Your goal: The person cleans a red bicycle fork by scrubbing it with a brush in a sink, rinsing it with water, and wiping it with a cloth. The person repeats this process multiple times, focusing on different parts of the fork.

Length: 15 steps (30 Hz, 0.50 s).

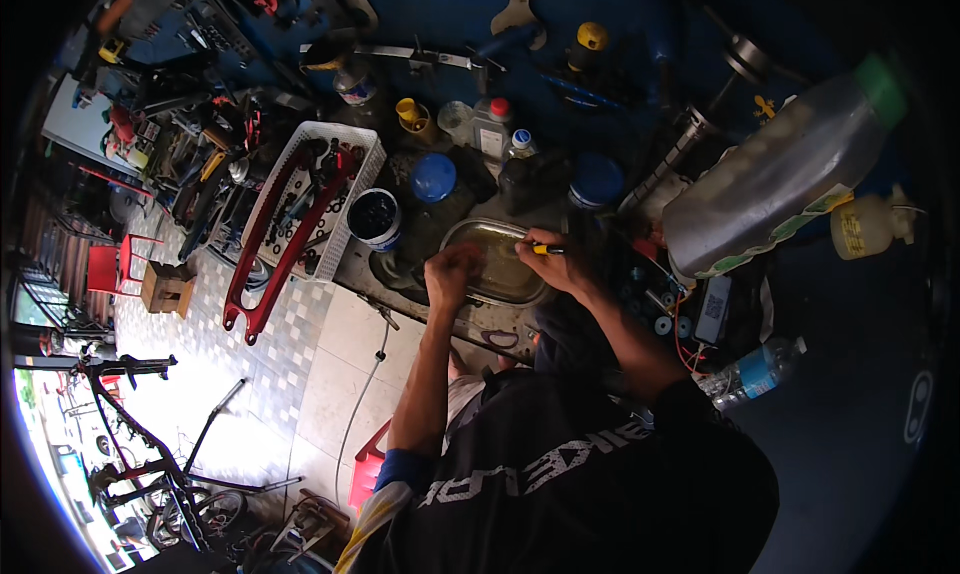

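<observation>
An oval metal tray [490, 223] with murky yellowish liquid in it lies on the workbench in front of me. Over its right side, my right hand [560, 266] grips a slim tool with a yellow and black handle [546, 249]; the tool's working end cannot be made out. At the tray's left edge my left hand [453, 274] is closed, its fingers curled and slightly blurred. Whatever those fingers hold, if anything, is too small or hidden to name.
Left of the tray stands an open tub of dark grease [375, 219]. Beyond it, a white basket [345, 134] of small parts bears a red bicycle frame part [322, 199]. Blue-lidded containers [434, 178] stand behind the tray. A large bottle with a green cap [780, 174] leans at right.
</observation>
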Each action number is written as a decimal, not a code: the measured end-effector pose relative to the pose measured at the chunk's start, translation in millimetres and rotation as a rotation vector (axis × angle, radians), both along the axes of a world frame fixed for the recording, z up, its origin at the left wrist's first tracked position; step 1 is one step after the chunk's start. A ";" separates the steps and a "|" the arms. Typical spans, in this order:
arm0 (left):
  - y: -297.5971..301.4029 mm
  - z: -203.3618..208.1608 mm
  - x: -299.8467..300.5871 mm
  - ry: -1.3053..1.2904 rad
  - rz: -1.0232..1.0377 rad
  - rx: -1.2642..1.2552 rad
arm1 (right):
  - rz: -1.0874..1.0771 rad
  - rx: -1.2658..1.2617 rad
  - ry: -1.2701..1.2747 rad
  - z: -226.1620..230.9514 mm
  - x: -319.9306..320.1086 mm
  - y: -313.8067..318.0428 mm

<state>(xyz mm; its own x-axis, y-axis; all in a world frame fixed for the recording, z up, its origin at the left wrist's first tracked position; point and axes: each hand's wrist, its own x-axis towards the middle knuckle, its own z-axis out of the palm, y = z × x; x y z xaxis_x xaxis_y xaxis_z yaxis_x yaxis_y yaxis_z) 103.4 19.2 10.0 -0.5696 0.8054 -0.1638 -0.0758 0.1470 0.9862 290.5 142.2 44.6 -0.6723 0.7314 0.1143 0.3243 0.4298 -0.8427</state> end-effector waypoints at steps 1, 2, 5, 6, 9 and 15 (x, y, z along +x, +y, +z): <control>0.2 -1.5 0.5 -0.058 -0.021 -0.021 | -0.016 0.054 0.010 1.3 3.0 -1.6; -0.2 -2.9 1.6 -0.116 -0.042 -0.042 | -0.004 0.091 -0.053 0.1 7.0 -1.8; 5.3 -0.9 6.8 -0.263 -0.037 -0.023 | -0.019 0.108 -0.162 -5.6 15.5 5.3; 8.7 0.9 8.3 -0.308 -0.024 -0.004 | -0.052 0.047 -0.144 -8.6 14.0 9.6; 6.6 -10.6 4.5 -0.172 -0.044 -0.008 | -0.098 -0.370 0.071 -5.5 -1.3 8.4; 18.2 14.1 16.4 0.170 0.052 0.056 | 0.008 -0.254 0.142 8.9 -24.6 -11.6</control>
<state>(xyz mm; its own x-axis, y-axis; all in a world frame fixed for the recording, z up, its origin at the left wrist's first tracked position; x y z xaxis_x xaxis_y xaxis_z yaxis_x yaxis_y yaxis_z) 119.8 37.3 24.1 -0.6262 0.7795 -0.0173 0.0868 0.0918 0.9920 265.9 130.6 53.6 -0.6686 0.7434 0.0212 0.1933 0.2012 -0.9603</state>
